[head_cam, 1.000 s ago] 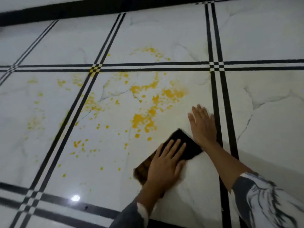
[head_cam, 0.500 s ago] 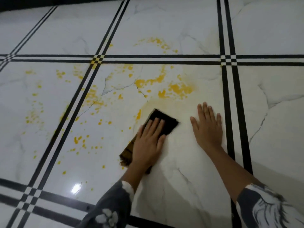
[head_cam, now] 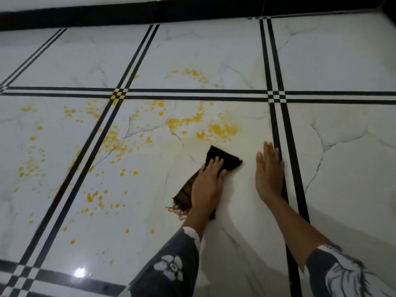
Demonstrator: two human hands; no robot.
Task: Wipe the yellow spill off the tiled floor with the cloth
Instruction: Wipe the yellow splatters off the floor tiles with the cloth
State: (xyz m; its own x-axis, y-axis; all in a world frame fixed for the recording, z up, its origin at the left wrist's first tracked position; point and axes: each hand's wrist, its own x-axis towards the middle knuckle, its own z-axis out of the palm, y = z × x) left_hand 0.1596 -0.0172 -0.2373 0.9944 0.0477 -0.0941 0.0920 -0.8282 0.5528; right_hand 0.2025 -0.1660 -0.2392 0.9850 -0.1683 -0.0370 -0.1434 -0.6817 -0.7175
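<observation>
A dark cloth [head_cam: 222, 157] with a brown fringed end lies flat on the white marble-look tiled floor [head_cam: 334, 146]. My left hand [head_cam: 209, 181] presses on it with fingers straight, covering its middle. My right hand [head_cam: 269, 172] rests flat on the floor to the right of the cloth, beside a black tile line. The yellow spill [head_cam: 221, 129] sits just beyond the cloth as thick patches, with a pale smear between them. More yellow drops [head_cam: 94, 197] are scattered to the left across two tiles.
Black double lines [head_cam: 276, 97] cross the floor between tiles. A black skirting band [head_cam: 171, 11] runs along the far wall. A ceiling light glints on the tile [head_cam: 81, 272] at the near left.
My left hand has slid the cloth forward and left over the near part of the spill, then slightly back right; the patches there are gone and a faint smear is left. My right hand stays planted.
</observation>
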